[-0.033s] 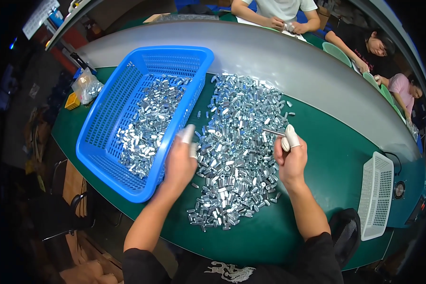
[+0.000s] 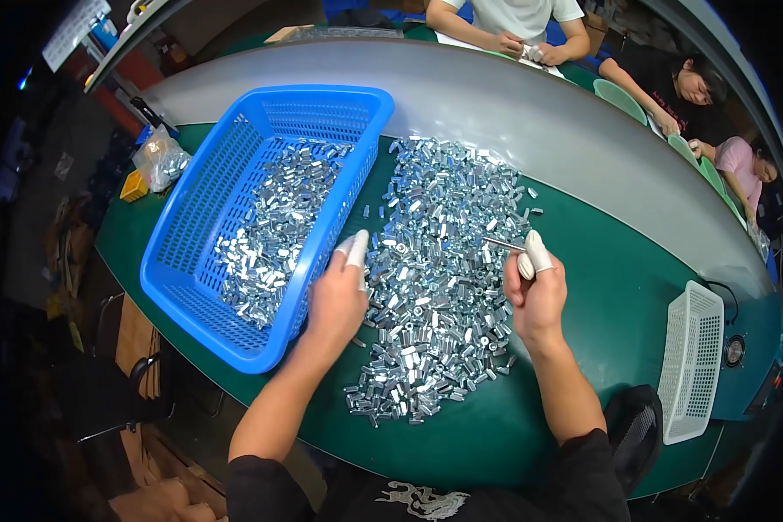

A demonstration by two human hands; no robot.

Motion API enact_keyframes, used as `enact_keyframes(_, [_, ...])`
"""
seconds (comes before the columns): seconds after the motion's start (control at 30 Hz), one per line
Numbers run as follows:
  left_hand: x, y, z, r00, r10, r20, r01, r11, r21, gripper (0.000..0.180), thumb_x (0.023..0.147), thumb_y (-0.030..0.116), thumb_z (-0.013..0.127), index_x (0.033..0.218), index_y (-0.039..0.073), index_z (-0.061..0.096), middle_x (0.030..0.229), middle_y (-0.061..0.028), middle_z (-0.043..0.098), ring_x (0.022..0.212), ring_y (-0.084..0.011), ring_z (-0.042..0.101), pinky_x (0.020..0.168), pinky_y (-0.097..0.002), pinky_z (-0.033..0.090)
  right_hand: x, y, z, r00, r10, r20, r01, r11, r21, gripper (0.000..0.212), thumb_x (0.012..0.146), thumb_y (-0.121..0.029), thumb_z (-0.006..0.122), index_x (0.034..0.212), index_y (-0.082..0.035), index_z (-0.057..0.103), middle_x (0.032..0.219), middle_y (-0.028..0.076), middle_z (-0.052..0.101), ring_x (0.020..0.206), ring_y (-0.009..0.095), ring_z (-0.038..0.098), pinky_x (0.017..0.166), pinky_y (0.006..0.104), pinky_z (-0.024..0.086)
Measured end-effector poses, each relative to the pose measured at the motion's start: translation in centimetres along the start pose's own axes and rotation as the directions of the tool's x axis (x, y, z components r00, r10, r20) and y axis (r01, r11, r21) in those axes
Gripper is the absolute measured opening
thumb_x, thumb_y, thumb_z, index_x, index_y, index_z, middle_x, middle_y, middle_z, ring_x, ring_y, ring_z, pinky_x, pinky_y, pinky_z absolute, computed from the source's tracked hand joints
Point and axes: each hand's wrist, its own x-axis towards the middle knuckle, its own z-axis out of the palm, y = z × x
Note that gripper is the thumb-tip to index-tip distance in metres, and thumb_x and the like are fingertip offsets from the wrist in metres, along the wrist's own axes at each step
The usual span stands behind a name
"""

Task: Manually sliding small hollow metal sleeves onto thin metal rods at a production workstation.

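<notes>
We see a green table [image 2: 635,287] with a curved edge, and behind it a wide grey band [image 2: 531,113] that runs across the view. On the green surface lies a big pile of small silver metal parts [image 2: 435,278], spread from the grey band down toward the near edge. Left of the pile stands a blue basket [image 2: 191,261] with more of the same parts inside.

Our left hand [image 2: 337,300] rests at the left border of the pile, just beside the basket wall, with white covers on the fingertips; the fingers are close together, and we cannot tell if they hold a part. Our right hand [image 2: 538,291] is at the right border of the pile and pinches a thin metal pin [image 2: 503,245] between covered fingertips.

At the right end of the table stands a white basket [image 2: 689,361]. At the left end lies a clear plastic bag [image 2: 158,161]. Across the grey band other people [image 2: 513,22] sit and work. The room around the table is dark.
</notes>
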Motion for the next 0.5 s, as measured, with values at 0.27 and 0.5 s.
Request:
enact_keyframes(0.27, [2.3,-0.8,2.1,0.829,-0.355,0.432,0.092,0.849,0.52,0.027,0.089,0.005,0.046,0.114,0.0,0.055,0.116,-0.018,0.055,0.081,-0.0354,0.066,0.068,-0.0457,0.053,-1.7,-3.8,1.3,0.983,0.096,0.158,-0.1,0.995,0.016,0.046,0.1,-0.031,0.037,0.062,-0.006,0.046,0.049,0.003,0.043,0.038,0.007,0.03,0.037,0.0238,0.025])
enact_keyframes(0.5, [0.4,1.6,-0.4,0.972,-0.124,0.199,0.058,0.95,0.308,0.028,0.081,-0.001,0.058,0.109,-0.001,0.062,0.099,-0.0156,0.058,0.072,-0.0336,0.062,0.063,-0.0412,0.05,-1.9,-3.8,0.2,0.96,0.107,0.259,-0.137,0.985,0.1,0.039,0.1,-0.029,0.039,0.076,-0.002,0.053,0.051,0.005,0.045,0.038,0.008,0.031,0.036,0.0232,0.026])
